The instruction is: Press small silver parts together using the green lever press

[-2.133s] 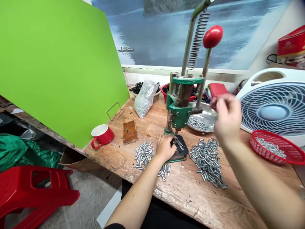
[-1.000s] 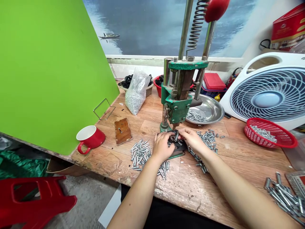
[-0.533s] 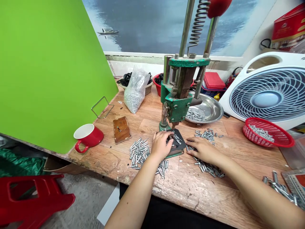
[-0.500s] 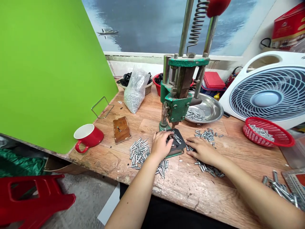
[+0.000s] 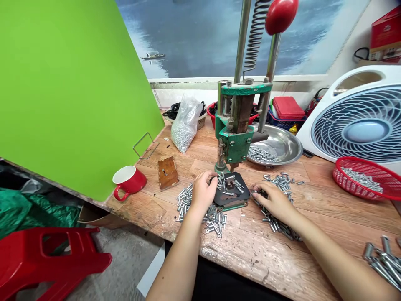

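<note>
Head view. Green press (image 5: 235, 140) stands mid-tabletop (image 5: 328, 209), with its red knob (image 5: 281, 16) up at 12 o'clock and a spring beside it. Black plate (image 5: 232, 196) lies at the press foot with a few small metal parts (image 5: 238, 186) on it. Left hand (image 5: 203, 193) is at the plate's 9 o'clock edge, fingers curled, thumb and forefinger tips at a part there; cannot tell whether it is gripped. Right hand (image 5: 275, 201) is at the plate's 3 o'clock, palm down and released, fingers resting on the right pile (image 5: 282, 225) of the same parts. Left pile (image 5: 214, 218) is at the plate's 7 o'clock, partly under the left wrist. Bowl (image 5: 282, 144) at 1 o'clock holds more parts, as does the red basket (image 5: 354, 190) well off at 3 o'clock. Cup (image 5: 129, 182) and wood block (image 5: 167, 172) are at 9 o'clock, and the bag (image 5: 186, 123) is at 11 o'clock. Red box (image 5: 386, 35) at 2 o'clock carries print too small to read.
</note>
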Demonstrator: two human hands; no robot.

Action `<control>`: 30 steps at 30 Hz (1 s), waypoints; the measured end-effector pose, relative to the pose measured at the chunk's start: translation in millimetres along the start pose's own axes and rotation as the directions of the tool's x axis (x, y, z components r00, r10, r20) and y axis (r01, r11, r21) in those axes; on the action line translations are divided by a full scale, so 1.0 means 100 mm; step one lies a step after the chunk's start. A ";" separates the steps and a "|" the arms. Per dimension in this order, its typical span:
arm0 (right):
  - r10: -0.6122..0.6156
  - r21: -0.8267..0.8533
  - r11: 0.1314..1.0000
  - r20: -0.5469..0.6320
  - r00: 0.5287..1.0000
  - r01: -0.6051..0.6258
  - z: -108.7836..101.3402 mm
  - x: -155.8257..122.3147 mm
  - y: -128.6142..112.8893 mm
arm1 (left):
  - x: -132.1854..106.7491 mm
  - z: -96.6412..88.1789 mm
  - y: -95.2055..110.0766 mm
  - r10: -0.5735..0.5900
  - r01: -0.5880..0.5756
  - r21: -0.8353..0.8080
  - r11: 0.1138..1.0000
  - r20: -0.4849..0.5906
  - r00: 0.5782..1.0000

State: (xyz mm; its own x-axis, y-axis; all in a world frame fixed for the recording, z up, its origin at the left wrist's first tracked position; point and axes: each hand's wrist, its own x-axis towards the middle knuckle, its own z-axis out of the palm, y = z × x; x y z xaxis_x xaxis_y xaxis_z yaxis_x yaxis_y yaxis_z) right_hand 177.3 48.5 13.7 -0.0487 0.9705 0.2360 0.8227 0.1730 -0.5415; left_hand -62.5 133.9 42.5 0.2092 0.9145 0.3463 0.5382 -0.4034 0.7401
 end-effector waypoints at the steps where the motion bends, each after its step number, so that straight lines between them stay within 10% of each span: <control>1: -0.007 0.044 0.999 -0.024 1.000 0.008 -0.01 0.05 -0.05 | -0.01 -0.02 0.02 0.008 -0.008 0.027 1.000 0.015 1.000; 10: -0.125 0.082 0.989 0.017 0.992 0.123 0.12 0.54 -0.49 | -0.41 0.14 0.23 0.153 -0.205 0.294 0.934 0.191 0.970; 30: -0.198 -0.046 0.978 0.116 0.973 0.205 0.16 0.56 -0.47 | -0.47 0.11 0.19 0.117 -0.160 0.312 0.937 0.150 0.982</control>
State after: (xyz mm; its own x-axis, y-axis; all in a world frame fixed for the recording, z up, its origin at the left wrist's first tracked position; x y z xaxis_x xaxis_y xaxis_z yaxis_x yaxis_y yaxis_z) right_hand 126.8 97.3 38.9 -0.2765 0.9297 0.2433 0.8203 0.3602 -0.4443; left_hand -53.4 83.4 34.0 0.3913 0.8550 0.3402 0.7252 -0.5141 0.4580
